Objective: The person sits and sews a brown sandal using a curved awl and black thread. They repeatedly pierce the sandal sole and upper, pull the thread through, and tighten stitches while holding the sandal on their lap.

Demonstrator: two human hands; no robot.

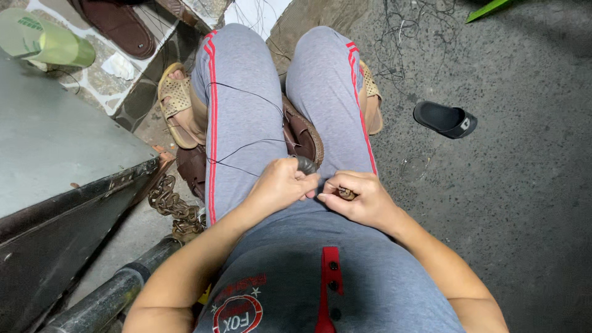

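we are sitting with a brown shoe (303,132) wedged between our knees, our left hand (280,185) closing its fingers around a small dark grey piece, our right hand (357,198) pinching a small brown tool. black thread (246,148) is trailing loose across our thigh, so the stitching is looking partway, not finished.

Brown leather sandal (303,132): wedged upright between your knees. Black thread (246,147): 2 strands across your left thigh.
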